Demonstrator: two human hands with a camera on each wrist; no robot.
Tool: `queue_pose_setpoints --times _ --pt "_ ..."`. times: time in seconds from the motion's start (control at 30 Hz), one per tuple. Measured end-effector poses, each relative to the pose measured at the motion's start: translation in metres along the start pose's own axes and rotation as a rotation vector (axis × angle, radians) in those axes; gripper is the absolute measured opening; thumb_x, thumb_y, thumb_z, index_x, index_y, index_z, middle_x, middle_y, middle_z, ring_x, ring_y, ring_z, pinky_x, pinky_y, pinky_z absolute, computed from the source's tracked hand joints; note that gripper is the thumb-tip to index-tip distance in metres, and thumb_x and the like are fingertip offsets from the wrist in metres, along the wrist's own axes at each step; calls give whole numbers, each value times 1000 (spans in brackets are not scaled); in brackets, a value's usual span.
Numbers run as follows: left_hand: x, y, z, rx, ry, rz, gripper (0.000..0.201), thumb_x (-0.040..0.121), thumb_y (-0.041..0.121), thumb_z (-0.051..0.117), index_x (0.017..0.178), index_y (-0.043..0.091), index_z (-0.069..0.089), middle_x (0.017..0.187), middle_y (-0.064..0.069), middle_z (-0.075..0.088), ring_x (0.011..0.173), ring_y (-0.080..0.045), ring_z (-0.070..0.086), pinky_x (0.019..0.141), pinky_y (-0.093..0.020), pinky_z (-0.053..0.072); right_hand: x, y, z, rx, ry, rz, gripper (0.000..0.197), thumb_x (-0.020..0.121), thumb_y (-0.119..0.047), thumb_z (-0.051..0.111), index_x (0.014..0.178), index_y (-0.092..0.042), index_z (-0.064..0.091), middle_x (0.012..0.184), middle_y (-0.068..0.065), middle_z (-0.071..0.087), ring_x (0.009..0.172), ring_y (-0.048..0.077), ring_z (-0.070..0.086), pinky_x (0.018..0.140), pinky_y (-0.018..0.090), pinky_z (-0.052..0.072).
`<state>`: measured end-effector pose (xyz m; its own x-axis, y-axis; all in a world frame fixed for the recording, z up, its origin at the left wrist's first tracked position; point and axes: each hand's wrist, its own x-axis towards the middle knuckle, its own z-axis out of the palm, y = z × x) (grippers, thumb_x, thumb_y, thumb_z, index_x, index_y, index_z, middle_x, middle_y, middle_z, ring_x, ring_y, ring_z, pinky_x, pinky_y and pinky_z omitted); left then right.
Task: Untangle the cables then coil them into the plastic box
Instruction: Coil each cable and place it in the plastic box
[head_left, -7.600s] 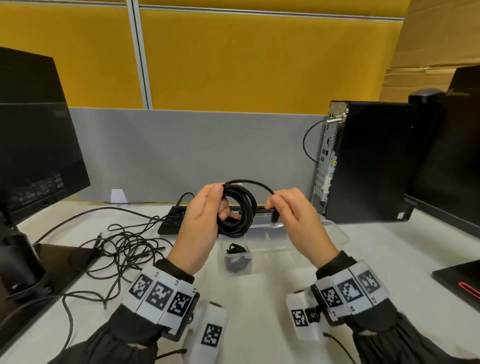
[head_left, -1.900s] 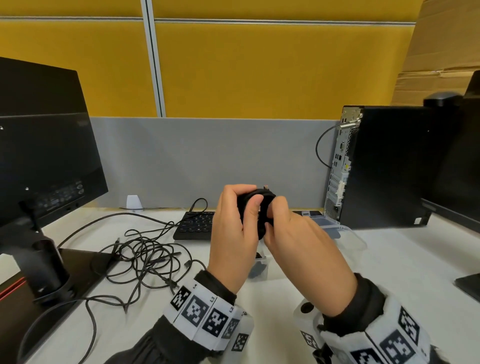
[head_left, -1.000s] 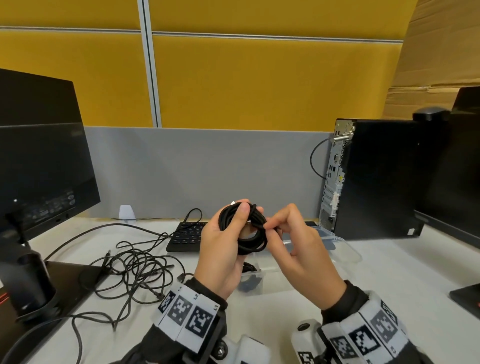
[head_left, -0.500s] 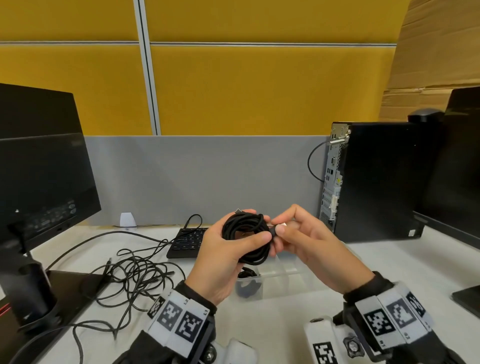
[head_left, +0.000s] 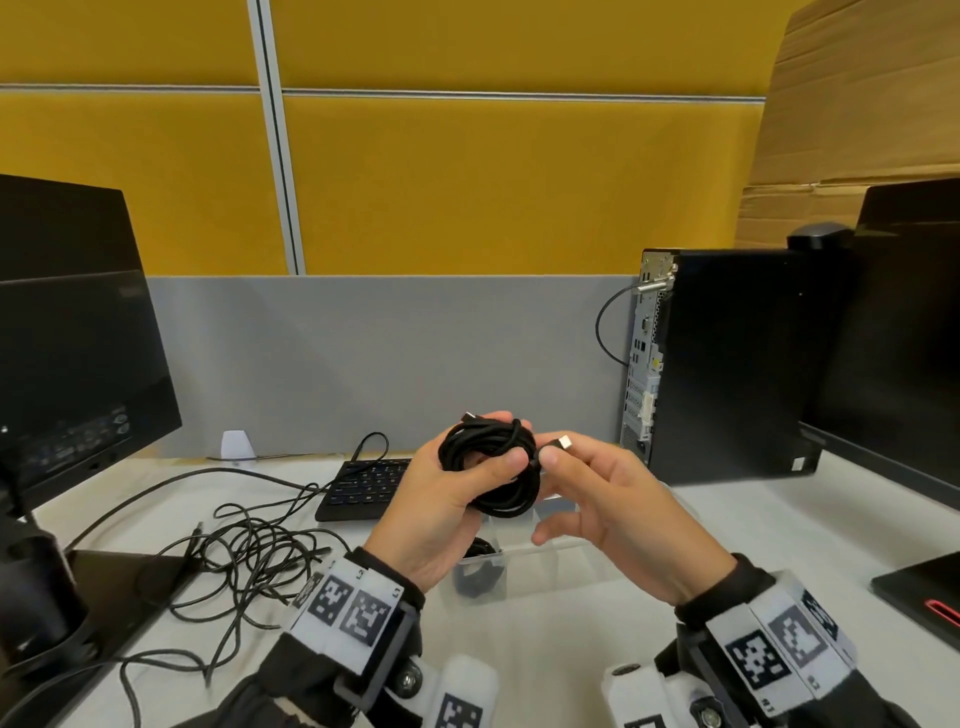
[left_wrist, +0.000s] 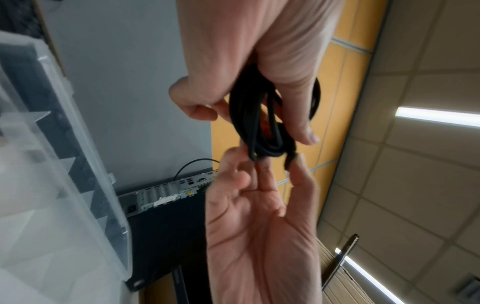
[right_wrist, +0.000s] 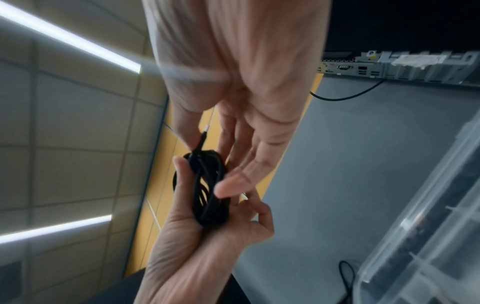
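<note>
A coiled black cable (head_left: 485, 470) is gripped in my left hand (head_left: 501, 441), held up above the clear plastic box (head_left: 558, 569). My right hand (head_left: 558, 451) pinches the cable's free end, whose metal plug (head_left: 564, 442) sticks out past the thumb. In the left wrist view the coil (left_wrist: 259, 123) hangs from my left hand (left_wrist: 253, 123), with my right hand (left_wrist: 265, 162) reaching up at its end. The right wrist view has the coil (right_wrist: 207, 195) in the left palm and the plug (right_wrist: 205, 130) by my right thumb. Another coiled cable (head_left: 478, 571) lies in a box compartment.
A tangle of black cables (head_left: 249, 561) lies on the white desk at the left, beside a monitor (head_left: 67, 338) and its stand. A black keyboard (head_left: 366, 488) sits behind the box. A computer tower (head_left: 727, 364) stands at the right, with a second monitor (head_left: 904, 338) beyond it.
My right hand has drawn the cable's free end out to the right, so its metal plug now shows. The left hand still holds the coil in about the same place.
</note>
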<state>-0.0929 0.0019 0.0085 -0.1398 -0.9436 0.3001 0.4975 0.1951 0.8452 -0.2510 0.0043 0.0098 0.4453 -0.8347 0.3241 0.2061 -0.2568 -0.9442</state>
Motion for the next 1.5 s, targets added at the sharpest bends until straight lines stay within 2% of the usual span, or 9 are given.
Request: queue_pose_setpoints --times 0.13,0.23,0.37,0.53,0.87,1.0,1.2,1.33,1.5 --pt "18 -16 -11 -65 -101 -111 49 56 12 85 98 12 61 91 -9 69 92 -23 64 83 -38 54 4 -5 -14 -37 -60 76 34 89 -20 57 113 4 57 95 14 67 84 20 63 61 31 56" --pt "36 -25 -23 295 -42 -103 39 71 19 78 106 17 61 104 -6 66 96 -17 62 81 -27 50 20 2 -33 -220 38 110 24 88 -14 59 105 3 57 91 18 66 79 24 64 65 38 59" --pt "53 -41 -56 838 170 15 16 83 23 69 97 24 62 100 -2 61 91 -14 56 72 -16 41 45 30 -48 -1079 52 83 12 89 -27 62 93 -18 56 86 3 64 75 23 62 66 30 49" --pt "53 -64 -84 1265 -88 -186 9 86 24 64 89 31 60 96 8 66 92 -9 62 90 -29 48 67 50 -25 -1547 -145 178 27 90 -30 57 109 -12 54 106 10 60 91 25 58 70 27 42" --pt "54 -68 -84 1393 -175 -248 19 89 29 60 99 17 49 96 5 54 75 -7 47 60 -12 36 76 52 -18 -1544 -221 238 12 82 -25 64 86 -14 61 79 5 55 71 24 53 48 21 33" --pt "53 -69 -83 1326 -141 -234 34 88 24 63 118 12 51 120 3 57 86 -8 51 71 -13 39 84 53 -19 -1530 -248 270 18 79 -24 67 87 -7 67 78 6 59 68 21 52 49 21 37" --pt "48 -69 -83 1331 -171 -190 32 93 17 54 124 17 59 123 3 61 92 -6 53 82 -12 38 78 59 -27 -1488 -212 255 28 80 -24 66 103 -10 56 96 10 64 76 24 56 59 26 42" --pt "49 -71 -84 1444 -208 -261 35 96 20 42 124 34 57 132 15 50 123 -10 45 107 -42 29 75 59 -33 -1452 -255 219 36 83 -25 65 117 -20 54 104 8 66 86 23 62 67 27 47" --pt "48 -69 -71 1638 -263 -336 44 97 16 30 127 37 54 136 17 40 124 -7 38 99 -40 17 78 55 -35 -1477 -303 219 32 83 -23 67 114 -16 63 110 6 66 97 21 61 75 27 48"
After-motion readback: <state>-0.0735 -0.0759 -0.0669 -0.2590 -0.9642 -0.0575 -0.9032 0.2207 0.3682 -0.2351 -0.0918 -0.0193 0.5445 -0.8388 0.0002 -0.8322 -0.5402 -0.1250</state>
